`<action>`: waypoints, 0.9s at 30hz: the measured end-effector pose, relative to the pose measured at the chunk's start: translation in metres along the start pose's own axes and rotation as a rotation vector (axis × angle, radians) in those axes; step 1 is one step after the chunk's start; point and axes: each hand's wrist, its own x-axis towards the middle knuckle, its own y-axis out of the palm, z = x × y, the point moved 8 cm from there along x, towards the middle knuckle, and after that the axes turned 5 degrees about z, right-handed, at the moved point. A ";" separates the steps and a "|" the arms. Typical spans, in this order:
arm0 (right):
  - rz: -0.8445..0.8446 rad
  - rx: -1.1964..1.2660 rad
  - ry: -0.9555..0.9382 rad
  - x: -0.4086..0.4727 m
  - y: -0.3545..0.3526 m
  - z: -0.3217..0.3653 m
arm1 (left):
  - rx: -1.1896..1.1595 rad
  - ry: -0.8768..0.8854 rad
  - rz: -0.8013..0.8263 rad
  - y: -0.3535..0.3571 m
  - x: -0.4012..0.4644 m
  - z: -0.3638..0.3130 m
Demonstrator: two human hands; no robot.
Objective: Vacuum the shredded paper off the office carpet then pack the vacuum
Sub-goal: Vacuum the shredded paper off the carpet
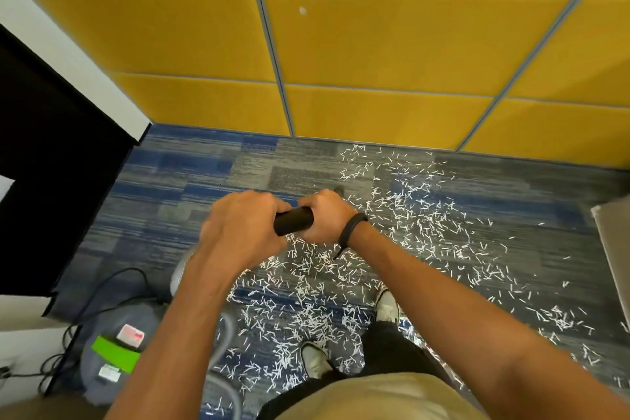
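Observation:
White shredded paper [419, 225] lies scattered over the blue-grey carpet [191, 181], thickest in the middle and to the right, around my shoes. Both hands grip a black vacuum tube [293, 220] in front of me. My left hand [243, 227] curls round its near end. My right hand [325, 218], with a black wristband, grips the far part. A grey ribbed hose [225, 337] runs down under my left arm. The grey vacuum body [112, 351] with a green label sits at the lower left. The nozzle end is mostly hidden behind my right hand.
A yellow padded partition wall [375, 54] closes the far side. A dark desk panel [51, 181] stands at the left. Black cables [99, 290] trail near the vacuum body. A grey board edge [613, 242] sits at the right. My shoes [387, 307] stand amid the paper.

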 end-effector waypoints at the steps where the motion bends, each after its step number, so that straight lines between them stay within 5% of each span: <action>1: -0.011 -0.004 -0.002 -0.002 -0.002 -0.002 | -0.011 -0.001 0.004 0.000 0.001 -0.001; 27: -0.011 0.045 -0.016 0.000 -0.045 -0.056 | 0.111 0.059 -0.021 -0.022 0.048 -0.067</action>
